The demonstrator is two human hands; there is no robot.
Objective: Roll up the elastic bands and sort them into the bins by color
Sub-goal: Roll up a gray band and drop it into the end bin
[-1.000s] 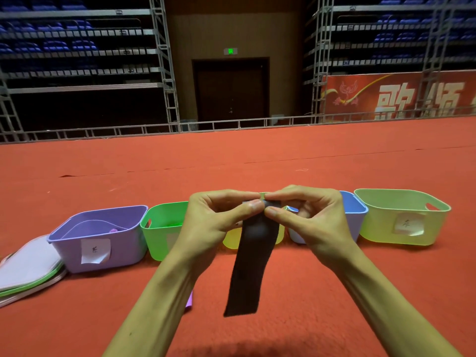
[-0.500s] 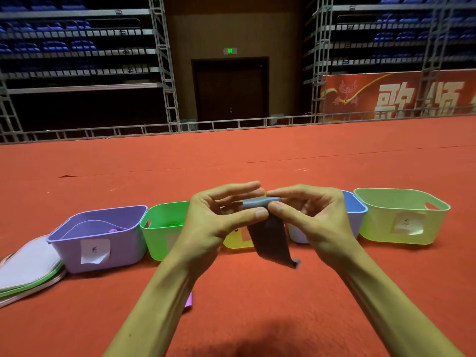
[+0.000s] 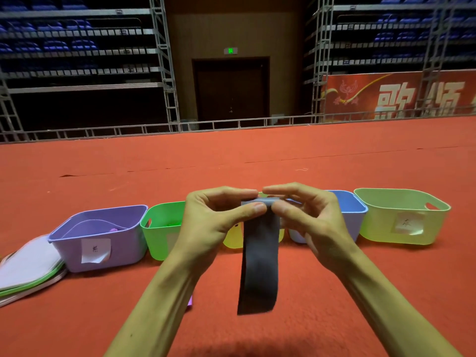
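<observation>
A wide red carpeted floor fills the lower view and ends at its far edge in a low metal rail. Beyond lies a dim hall: tiers of blue seats on grey scaffolding at both sides, a dark door in the middle under a lit green exit sign, and at the right a red banner with large pale Chinese characters, cut off by the frame.

Five plastic bins stand in a row across the floor, well short of its far edge: purple bin, green bin, yellow bin mostly hidden, blue bin, pale green bin. Paper labels on the purple and pale green bins carry handwriting too small to read. A stack of flat lids lies just beside the purple bin.

In front of the bins, the left hand and right hand hold a dark grey elastic band. Their fingers and thumbs are clamped on its folded top edge; the rest hangs straight down.
</observation>
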